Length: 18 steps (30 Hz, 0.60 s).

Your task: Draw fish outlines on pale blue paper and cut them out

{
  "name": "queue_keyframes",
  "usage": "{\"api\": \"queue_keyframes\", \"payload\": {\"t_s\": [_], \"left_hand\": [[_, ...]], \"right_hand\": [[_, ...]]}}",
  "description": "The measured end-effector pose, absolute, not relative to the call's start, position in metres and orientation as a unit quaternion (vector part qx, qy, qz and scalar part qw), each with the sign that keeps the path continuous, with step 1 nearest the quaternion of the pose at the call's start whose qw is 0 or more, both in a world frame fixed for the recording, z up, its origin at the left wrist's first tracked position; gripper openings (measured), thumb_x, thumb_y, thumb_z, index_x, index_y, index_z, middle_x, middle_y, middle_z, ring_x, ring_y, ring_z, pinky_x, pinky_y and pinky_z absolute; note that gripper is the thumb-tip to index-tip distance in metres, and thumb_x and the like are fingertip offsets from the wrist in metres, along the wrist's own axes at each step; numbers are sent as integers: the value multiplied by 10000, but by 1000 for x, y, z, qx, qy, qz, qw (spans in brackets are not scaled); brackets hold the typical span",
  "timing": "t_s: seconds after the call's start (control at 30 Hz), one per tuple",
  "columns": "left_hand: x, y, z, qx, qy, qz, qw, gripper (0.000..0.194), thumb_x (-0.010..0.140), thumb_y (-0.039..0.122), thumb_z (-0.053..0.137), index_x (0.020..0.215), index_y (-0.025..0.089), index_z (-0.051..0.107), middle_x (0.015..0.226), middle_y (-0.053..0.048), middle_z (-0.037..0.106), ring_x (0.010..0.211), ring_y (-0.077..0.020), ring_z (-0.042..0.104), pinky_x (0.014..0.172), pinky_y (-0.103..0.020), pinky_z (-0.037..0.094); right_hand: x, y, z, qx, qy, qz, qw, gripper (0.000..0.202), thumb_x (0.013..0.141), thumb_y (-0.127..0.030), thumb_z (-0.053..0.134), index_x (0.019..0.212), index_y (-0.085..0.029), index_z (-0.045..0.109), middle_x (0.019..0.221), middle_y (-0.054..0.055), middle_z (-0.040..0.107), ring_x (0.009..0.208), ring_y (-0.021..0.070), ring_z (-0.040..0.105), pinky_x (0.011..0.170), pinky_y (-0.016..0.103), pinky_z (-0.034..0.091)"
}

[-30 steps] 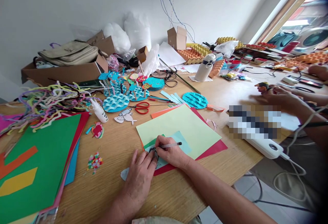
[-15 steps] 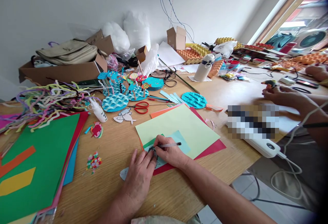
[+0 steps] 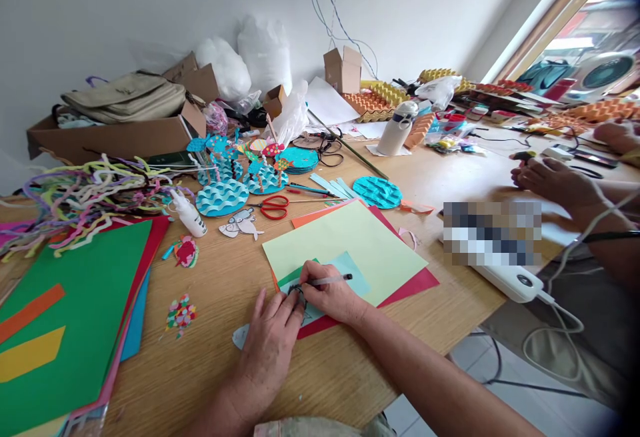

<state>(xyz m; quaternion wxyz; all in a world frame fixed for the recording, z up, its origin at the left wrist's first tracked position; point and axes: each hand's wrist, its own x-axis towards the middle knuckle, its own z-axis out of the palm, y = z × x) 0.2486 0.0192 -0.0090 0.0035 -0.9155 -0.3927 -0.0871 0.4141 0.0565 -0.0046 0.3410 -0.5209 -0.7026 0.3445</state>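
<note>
My right hand (image 3: 327, 293) grips a pen (image 3: 330, 279) with a clear barrel and a dark end. Its writing tip is hidden by my fingers, over a light blue piece of paper (image 3: 353, 270). My left hand (image 3: 275, 330) lies flat with fingers stretched out, pressing on the paper's left side. By its fingertips is a small dark round shape (image 3: 296, 290), too unclear to name. Under the blue piece lie a pale green sheet (image 3: 345, 230) and a red sheet (image 3: 420, 287). A small white paper cutout (image 3: 241, 336) sticks out beside my left hand.
Left are a green sheet (image 3: 90, 310), pipe cleaners (image 3: 110, 190) and a glue bottle (image 3: 190, 214). Red scissors (image 3: 275, 207), a fish drawing cutout (image 3: 241, 223) and blue wavy discs (image 3: 223, 197) sit beyond my hands. At right are a co-worker's hand (image 3: 560, 180) and a white power strip (image 3: 520, 283).
The whole view has shifted slightly. My two hands and the pen stay in nearly the same place on the paper. The co-worker's hand at the right has turned a little.
</note>
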Motion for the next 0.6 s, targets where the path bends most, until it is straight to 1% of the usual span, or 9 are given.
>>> {"api": "queue_keyframes", "payload": {"t_s": [0.2,0.37,0.6], "left_hand": [[248,20,-9,-915,-395,-80,-7,407,881,71,345,1212,223,526,1207,-43,590,1048,-231,509,966,-518,338],[248,21,-12,-916,-392,-86,4,394,887,81,343,1189,230,548,1204,-44,593,1053,-232,507,970,-509,335],[249,19,-9,-916,-395,-69,20,407,868,68,381,1211,231,529,1186,-44,598,1068,-222,508,973,-500,360]], "right_hand": [[416,57,-4,-513,-709,343,342,137,610,-54,459,625,-190,457,514,-62,424,480,90,385,481,194,303],[415,57,-2,-513,-679,370,372,137,632,-54,442,636,-191,453,526,-59,437,473,86,374,468,187,308],[414,55,-4,-519,-699,346,351,137,638,-51,456,646,-185,482,538,-53,467,493,88,415,491,185,329]]}}
